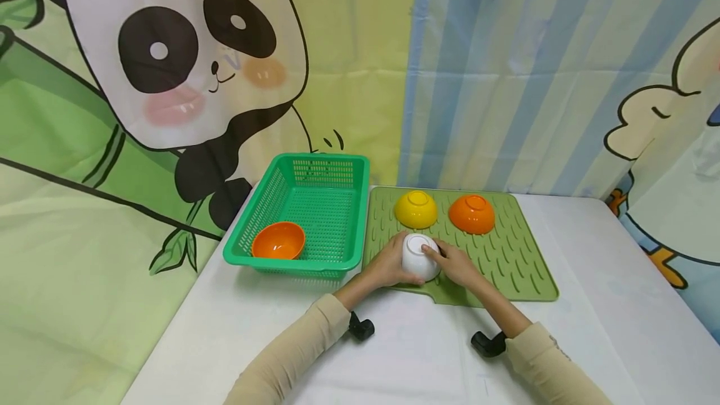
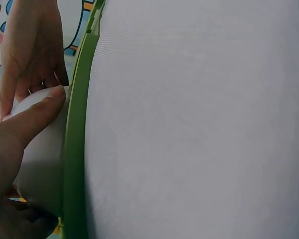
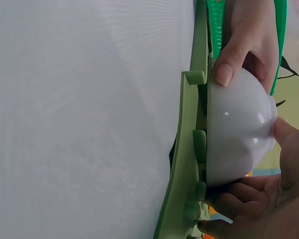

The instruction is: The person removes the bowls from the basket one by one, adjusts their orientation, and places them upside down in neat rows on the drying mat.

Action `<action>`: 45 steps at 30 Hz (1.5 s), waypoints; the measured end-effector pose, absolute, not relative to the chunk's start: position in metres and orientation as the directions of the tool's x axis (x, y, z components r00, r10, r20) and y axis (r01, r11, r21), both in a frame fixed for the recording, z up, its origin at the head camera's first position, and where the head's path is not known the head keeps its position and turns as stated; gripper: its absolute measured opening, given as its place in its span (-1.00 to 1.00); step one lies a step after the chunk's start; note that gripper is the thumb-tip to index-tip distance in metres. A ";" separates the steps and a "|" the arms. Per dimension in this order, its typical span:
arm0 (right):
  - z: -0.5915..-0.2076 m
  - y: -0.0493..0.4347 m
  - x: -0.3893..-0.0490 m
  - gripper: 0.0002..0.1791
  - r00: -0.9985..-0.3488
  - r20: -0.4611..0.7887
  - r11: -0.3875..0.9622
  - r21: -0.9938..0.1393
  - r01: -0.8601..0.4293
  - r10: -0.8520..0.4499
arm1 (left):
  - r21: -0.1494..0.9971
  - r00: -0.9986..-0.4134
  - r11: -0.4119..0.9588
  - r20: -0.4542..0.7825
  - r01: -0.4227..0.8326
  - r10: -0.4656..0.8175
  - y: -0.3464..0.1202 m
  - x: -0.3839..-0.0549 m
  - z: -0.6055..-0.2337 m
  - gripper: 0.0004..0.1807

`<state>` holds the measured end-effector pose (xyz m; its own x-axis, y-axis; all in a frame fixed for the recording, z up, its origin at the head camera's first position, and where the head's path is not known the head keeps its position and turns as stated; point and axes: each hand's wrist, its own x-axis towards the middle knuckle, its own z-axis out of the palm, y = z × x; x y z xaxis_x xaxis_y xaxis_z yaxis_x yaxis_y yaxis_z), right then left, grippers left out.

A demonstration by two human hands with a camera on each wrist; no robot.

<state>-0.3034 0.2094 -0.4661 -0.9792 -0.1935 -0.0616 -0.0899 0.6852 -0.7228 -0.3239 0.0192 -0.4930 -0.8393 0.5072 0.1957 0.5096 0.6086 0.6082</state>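
Note:
A white bowl (image 1: 420,264) sits upside down at the front of the green drying mat (image 1: 509,274), its foot ring facing up. My left hand (image 1: 389,264) grips its left side, the thumb low on the front and the fingers round the back. On the other side my right hand (image 1: 458,265) holds it, with a digit on the base and the other fingers along the side. In the right wrist view the bowl's rim (image 3: 210,149) lies down on or right above the mat's ridges; contact is hard to tell. Behind it are an upturned yellow bowl (image 1: 416,210) and an upturned orange bowl (image 1: 472,214).
A green plastic basket (image 1: 364,217) stands left of the mat, with another orange bowl (image 1: 279,241) lying in its front left corner. White cloth covers the table (image 1: 405,355). A printed curtain (image 1: 360,80) hangs directly behind.

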 end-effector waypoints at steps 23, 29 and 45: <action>-0.470 0.222 -0.304 -0.10 -0.982 -0.049 0.690 -0.718 -0.091 -0.180 | 0.474 -0.628 0.469 0.260 0.745 0.734 -0.142 -0.358 -0.323 -0.83; -0.472 0.220 -0.302 -0.11 -0.982 -0.049 0.685 -0.723 -0.090 -0.181 | 0.591 -0.712 0.582 -0.019 0.559 0.702 -0.205 -0.393 -0.338 -0.78; -0.470 0.216 -0.303 -0.14 -0.980 -0.036 0.659 -0.745 -0.104 -0.196 | 0.624 -0.676 0.720 -0.392 0.303 0.624 -0.235 -0.410 -0.378 -0.67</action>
